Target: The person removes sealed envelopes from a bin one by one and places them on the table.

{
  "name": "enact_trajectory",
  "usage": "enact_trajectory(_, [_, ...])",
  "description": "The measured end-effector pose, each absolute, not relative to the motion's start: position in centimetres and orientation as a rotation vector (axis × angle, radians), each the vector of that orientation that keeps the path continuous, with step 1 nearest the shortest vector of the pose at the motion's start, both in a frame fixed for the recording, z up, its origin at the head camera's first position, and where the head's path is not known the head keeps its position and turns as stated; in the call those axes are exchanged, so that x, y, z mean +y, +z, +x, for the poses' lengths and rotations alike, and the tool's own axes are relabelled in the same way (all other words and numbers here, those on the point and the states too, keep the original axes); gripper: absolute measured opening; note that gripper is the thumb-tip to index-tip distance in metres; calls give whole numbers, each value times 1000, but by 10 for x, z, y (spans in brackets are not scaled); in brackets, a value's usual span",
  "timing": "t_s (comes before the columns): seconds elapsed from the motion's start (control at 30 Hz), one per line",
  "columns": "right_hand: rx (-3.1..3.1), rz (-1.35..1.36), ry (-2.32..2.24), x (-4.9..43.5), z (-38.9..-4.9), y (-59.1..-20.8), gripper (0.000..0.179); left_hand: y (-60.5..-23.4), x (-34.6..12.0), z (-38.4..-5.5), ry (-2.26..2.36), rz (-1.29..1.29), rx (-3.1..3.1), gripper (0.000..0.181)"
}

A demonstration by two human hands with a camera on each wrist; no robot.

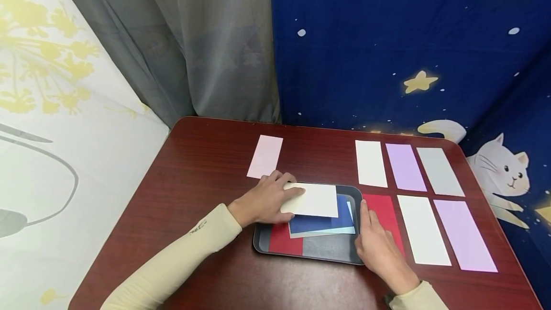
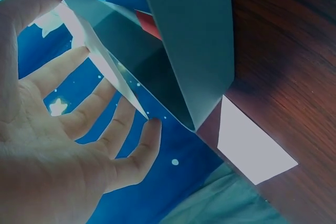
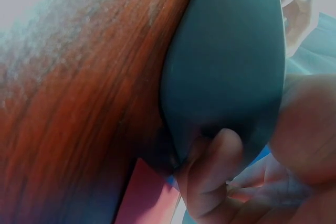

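Note:
My left hand (image 1: 273,199) holds a cream-white card (image 1: 316,200) over the dark grey tray (image 1: 327,252). In the left wrist view the card (image 2: 100,53) stands edge-on between thumb and fingers. Under it in the tray lie a dark blue card (image 1: 310,224), a pale blue one (image 1: 344,230) and a red one (image 1: 286,240), partly overlapping. My right hand (image 1: 376,243) grips the tray's right side. Close up in the right wrist view, its fingers curl against the tray wall (image 3: 226,51).
A pale pink card (image 1: 265,157) lies behind the tray. To the right, white, lilac (image 1: 406,166) and grey (image 1: 440,171) cards lie in two rows on the brown table (image 1: 193,166), with a red card (image 1: 383,214) beside the tray. Curtains hang behind.

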State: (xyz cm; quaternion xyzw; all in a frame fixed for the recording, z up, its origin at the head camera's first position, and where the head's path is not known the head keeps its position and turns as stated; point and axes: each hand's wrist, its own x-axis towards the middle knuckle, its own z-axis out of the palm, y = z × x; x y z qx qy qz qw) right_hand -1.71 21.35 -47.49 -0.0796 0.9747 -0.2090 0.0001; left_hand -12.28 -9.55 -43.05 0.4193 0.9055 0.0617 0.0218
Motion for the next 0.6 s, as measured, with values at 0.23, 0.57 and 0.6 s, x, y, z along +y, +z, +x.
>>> enact_trajectory(0.23, [3047, -232, -652, 213, -17, -475, 88, -430, -97, -127, 194, 1248, 2817, 62])
enact_trajectory(0.57, [3064, -247, -646, 212, -17, -475, 88, -431, -103, -133, 167, 1187, 2850, 63])
enact_trajectory(0.6, [3064, -248, -646, 212, -17, -475, 88, -431, -104, -134, 173, 1177, 2851, 63])
